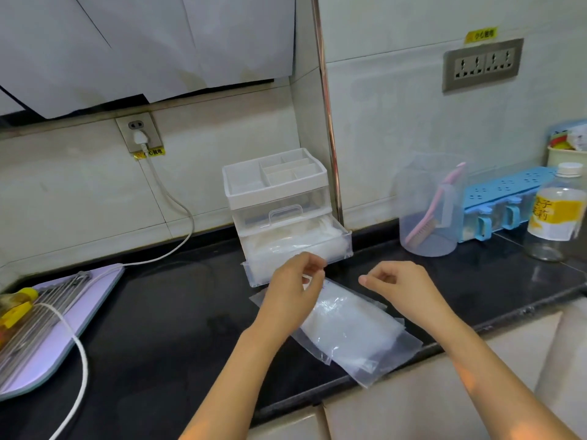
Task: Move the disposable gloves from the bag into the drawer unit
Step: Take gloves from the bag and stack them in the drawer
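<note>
While left hand [294, 289] and right hand [401, 285] hover curled, the bag [352, 331] lies flat.

Both hands hover over a glossy black counter [158, 312]. Beneath the left hand [293, 290], running back between the wrists, lies a clear plastic bag [384, 363] of translucent disposable gloves [343, 325]. Just beyond the left hand's curled fingers stands a clear-and-white plastic drawer unit [276, 192], its lower drawer [346, 246] pulled out with a whitish glove stack [286, 246] inside. The right hand [400, 284], loosely curled, holds nothing visible; whether the left pinches film is unclear.
</note>
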A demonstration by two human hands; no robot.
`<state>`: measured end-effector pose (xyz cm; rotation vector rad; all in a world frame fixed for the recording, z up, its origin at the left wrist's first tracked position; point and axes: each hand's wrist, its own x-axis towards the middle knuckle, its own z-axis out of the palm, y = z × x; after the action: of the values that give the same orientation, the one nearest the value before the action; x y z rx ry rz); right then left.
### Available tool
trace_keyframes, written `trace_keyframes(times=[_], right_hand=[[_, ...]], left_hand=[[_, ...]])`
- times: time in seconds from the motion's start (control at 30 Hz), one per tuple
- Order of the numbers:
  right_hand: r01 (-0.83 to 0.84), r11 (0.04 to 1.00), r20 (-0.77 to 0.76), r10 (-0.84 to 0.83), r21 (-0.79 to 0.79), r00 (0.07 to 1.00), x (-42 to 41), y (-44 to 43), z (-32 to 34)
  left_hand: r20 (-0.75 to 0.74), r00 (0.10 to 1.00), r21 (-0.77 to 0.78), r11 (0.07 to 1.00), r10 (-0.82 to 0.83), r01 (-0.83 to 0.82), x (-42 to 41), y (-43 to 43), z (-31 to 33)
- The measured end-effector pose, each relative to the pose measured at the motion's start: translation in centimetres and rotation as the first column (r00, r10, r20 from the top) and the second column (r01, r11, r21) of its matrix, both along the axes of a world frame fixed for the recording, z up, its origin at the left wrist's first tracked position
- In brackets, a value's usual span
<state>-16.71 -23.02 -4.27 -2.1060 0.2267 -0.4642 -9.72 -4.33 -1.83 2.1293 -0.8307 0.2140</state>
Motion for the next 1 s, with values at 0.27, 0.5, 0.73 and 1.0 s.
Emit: trace_keyframes(times=[0.27, 0.5, 0.73, 1.0], right_hand=[[-0.156, 0.987, 0.095, 0.16, -0.05, 0.983, -4.8, 0.8, -4.8], [-0.203, 0.947, 0.119, 0.238, -0.248, 0.964, -6.0, 0.3, -9.4], [-0.162, 0.934, 0.145, 0.217, -0.319, 0.965, -6.6, 0.3, -8.4], [-0.235, 0.928, 0.139, 0.284, -0.289, 0.949, -7.8, 0.3, -5.0]], left_hand=[[-0.098, 0.995, -0.009, 1.0, -0.002, 0.001, -3.5, -0.4, -7.1], [-0.066, 0.995, 0.031, 0.996, -0.078, 0.08, -4.7, 0.3, -9.3], [-0.118, 0.988, 0.106, 0.988, -0.101, 0.114, -4.8, 0.4, -9.2], [-0.188, 0.978, 0.113, 0.987, -0.094, 0.117, -4.7, 0.2, -8.9]])
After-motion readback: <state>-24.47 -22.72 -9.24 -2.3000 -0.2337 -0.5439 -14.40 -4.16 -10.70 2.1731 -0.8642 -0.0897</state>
